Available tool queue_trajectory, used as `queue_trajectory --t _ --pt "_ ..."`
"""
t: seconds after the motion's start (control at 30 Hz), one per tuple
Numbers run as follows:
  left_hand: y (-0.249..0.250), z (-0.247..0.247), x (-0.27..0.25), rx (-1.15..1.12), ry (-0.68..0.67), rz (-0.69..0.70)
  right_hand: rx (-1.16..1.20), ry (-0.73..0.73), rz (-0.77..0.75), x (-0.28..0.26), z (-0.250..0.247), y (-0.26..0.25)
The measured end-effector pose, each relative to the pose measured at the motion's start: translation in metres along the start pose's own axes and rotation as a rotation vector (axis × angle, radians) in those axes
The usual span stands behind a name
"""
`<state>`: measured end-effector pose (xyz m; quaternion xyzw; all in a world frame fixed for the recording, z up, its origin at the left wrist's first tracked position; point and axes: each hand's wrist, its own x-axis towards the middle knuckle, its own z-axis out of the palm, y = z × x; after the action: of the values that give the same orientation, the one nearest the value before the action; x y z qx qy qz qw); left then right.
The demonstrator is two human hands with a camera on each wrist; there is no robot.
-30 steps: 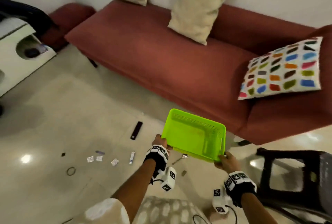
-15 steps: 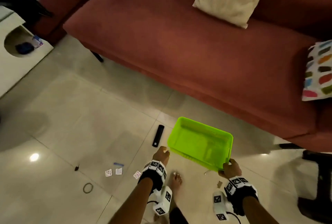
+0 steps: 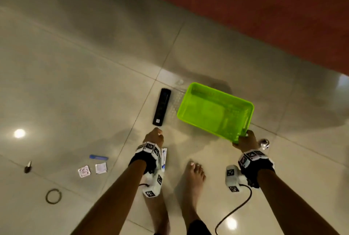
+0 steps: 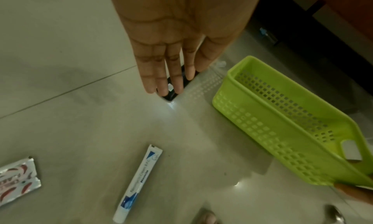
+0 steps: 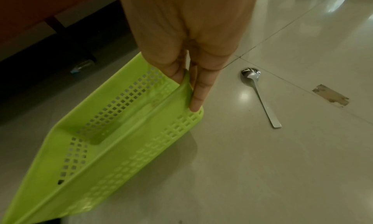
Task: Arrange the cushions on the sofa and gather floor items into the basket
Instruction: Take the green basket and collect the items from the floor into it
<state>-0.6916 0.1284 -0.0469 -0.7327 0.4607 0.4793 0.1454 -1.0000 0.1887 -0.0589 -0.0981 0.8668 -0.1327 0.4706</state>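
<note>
An empty lime-green basket (image 3: 213, 112) is held low over the floor, tilted, its far end down. My right hand (image 3: 245, 139) pinches its near right corner, thumb inside the rim and fingers outside (image 5: 198, 96). My left hand (image 3: 154, 136) is off the basket, its fingers (image 4: 161, 77) straight and together over the near end of a black remote (image 3: 162, 106) that lies on the tiles left of the basket. Whether the fingertips touch the remote I cannot tell. Only the front edge of the red sofa (image 3: 264, 17) shows; no cushions are in view.
On the tiles lie a white tube (image 4: 139, 184), two sachets (image 3: 84, 171), a blue strip (image 3: 98, 157), a ring (image 3: 53, 196) and a small dark item (image 3: 28, 166) at left. A spoon (image 5: 260, 96) and a brown scrap (image 5: 331, 95) lie right of the basket. Bare feet (image 3: 194, 174) stand below.
The basket has come down from waist height toward the floor. My left hand let go of it and moved left over the remote. The view tipped down off the sofa.
</note>
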Motion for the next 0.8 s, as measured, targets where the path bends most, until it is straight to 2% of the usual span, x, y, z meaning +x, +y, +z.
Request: queue_trajectory --t 0.13,0.2,0.23,0.3,0.33,0.43,0.5,0.6,0.7,0.8 --pt "0.008 -0.006 0.01 0.02 0.011 0.012 -0.205 0.093 -0.021 -0.002 0.007 -0.001" --pt "0.016 -0.009 0.008 0.032 0.01 0.016 -0.193 0.194 -0.036 -0.011 0.01 -0.006" --pt "0.023 -0.011 0.012 0.032 0.02 0.032 -0.165 0.252 -0.089 -0.011 0.015 -0.011" --pt "0.035 -0.019 0.015 0.001 0.037 0.025 -0.087 0.277 -0.252 -0.025 0.033 -0.03" --pt "0.057 -0.052 0.039 -0.059 0.076 0.019 -0.122 0.229 -0.416 -0.017 0.055 -0.09" --pt "0.066 -0.049 0.034 -0.012 0.042 0.054 -0.234 -0.034 -0.593 -0.039 0.092 -0.11" --pt "0.064 -0.04 0.025 0.003 0.03 0.038 -0.316 -0.139 -0.725 -0.055 0.117 -0.121" --pt "0.06 -0.029 0.033 0.011 0.091 0.021 -0.39 -0.162 -0.834 -0.063 0.138 -0.157" --pt "0.051 -0.018 0.097 0.021 0.238 0.035 -0.47 -0.122 -0.935 -0.015 0.182 -0.206" --pt "0.041 -0.01 0.136 0.153 0.243 0.057 -0.608 -0.077 -1.02 0.013 0.211 -0.242"
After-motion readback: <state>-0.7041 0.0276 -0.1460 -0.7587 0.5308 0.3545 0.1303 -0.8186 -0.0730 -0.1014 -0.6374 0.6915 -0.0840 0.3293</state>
